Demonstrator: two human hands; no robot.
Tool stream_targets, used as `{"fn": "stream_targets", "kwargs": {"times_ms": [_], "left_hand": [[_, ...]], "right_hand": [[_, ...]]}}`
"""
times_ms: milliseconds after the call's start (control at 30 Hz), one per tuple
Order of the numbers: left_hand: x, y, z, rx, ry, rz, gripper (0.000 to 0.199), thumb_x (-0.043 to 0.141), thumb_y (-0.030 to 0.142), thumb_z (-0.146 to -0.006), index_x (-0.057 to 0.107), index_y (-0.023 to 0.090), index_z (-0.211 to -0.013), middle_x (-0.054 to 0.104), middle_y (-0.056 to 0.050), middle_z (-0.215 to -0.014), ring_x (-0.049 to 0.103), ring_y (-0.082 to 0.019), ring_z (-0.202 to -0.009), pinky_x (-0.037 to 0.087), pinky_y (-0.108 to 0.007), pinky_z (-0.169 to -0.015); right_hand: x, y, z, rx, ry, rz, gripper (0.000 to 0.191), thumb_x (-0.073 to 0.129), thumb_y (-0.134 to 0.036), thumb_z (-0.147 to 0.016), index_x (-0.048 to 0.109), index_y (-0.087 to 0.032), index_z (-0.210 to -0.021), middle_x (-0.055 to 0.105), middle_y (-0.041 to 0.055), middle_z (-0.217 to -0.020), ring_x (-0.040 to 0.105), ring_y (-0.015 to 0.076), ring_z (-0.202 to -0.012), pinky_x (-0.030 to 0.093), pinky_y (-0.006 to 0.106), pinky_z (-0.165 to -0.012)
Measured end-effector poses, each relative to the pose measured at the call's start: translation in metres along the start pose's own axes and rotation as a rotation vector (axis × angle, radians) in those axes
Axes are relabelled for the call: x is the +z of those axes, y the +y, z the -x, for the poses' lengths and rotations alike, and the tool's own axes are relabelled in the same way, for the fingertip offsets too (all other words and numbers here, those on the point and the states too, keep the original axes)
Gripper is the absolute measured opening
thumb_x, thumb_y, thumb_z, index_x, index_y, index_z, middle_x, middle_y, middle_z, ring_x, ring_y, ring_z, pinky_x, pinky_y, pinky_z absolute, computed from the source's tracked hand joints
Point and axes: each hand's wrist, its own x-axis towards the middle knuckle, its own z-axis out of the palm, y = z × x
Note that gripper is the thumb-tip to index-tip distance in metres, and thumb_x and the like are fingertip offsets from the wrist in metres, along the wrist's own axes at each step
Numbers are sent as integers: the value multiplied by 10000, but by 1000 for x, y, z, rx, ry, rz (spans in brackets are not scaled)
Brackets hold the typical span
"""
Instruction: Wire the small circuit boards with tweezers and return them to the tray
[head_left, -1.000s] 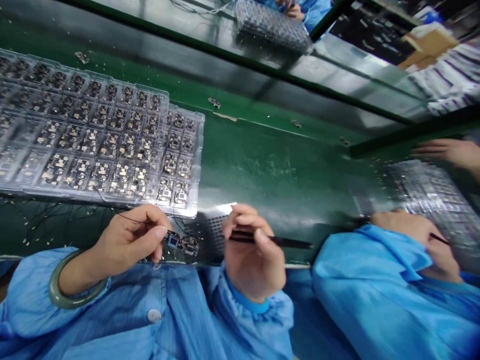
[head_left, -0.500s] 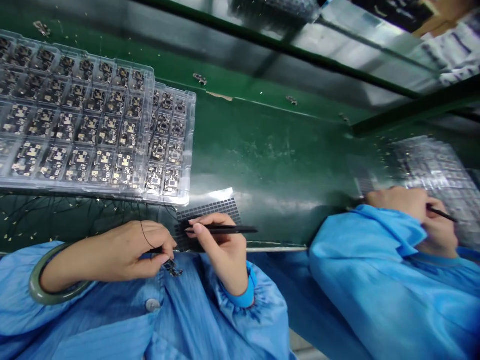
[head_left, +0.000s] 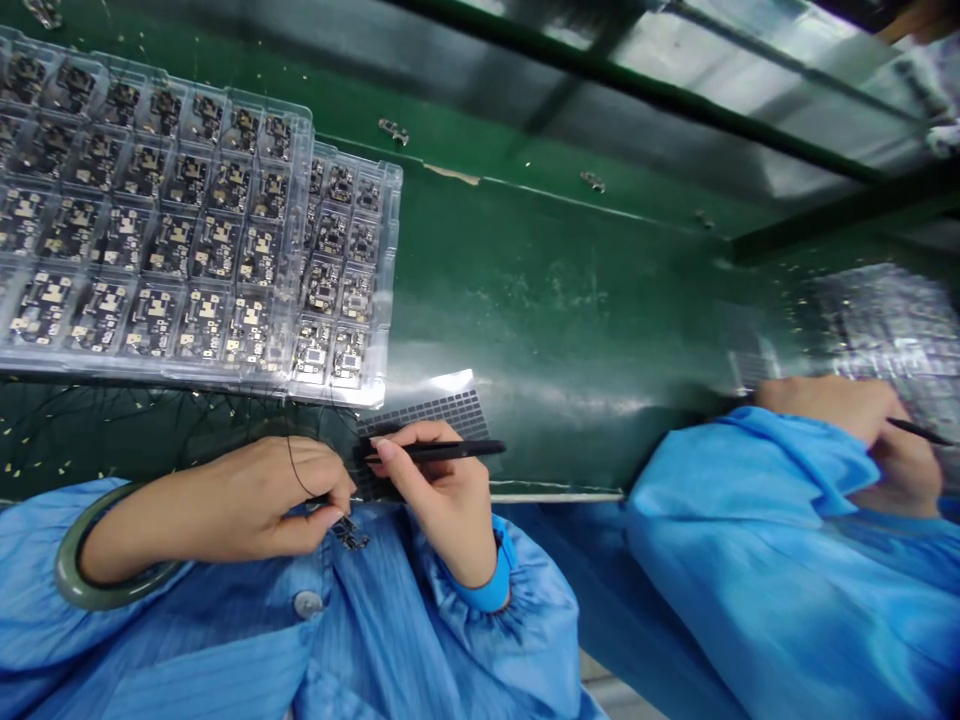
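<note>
Head view: a green worktop (head_left: 540,290) spans the scene, with stacked clear plastic trays (head_left: 187,378) at its left. They look light and somewhat springy, best lifted by the rims; their compartments hold dark boards with pale metallic patches.

Near the worktop's near edge, right of the left hand (head_left: 262,495), lies a thin gridded sheet (head_left: 457,408). It would probably bend easily, so an outer margin is the place to take it. It shows rows of small dark rectangles, with a bright, shiny far corner.

Above the sheet, the right hand (head_left: 442,485) has its grip closed around a slim black tool (head_left: 480,447), apparently tweezers. This should be light and stiff, steadiest when pinched towards the tip, as here. It is matte black and points left; whether the tip touches the sheet cannot be told.

The left hand's grip pinches a small circuit board (head_left: 349,534) between thumb and fingers, just off the near edge, in front of the blue jacket (head_left: 240,640). The board is likely very light, rigid and fragile, safest by its edges, clear of components. It looks dark and irregular, with small silvery details, partly hidden by the fingers.

Thinnest, a dark wire (head_left: 291,462) curves over the left hand; it looks limp and easily snagged. Its near end is hidden.
</note>
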Motion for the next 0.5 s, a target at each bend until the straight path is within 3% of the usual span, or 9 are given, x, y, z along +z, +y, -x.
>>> {"fn": "stream_targets", "kwargs": {"times_ms": [500], "left_hand": [[1, -1, 0, 16, 13, -14, 137, 469, 142, -875, 596, 170, -921, 669, -57, -909, 622, -184, -846, 456, -279, -788]], "right_hand": [[0, 5, 1, -26, 50, 42, 158, 680, -344, -810, 649, -200, -868, 685, 8, -759, 678, 135, -630, 566, 239, -590]]}}
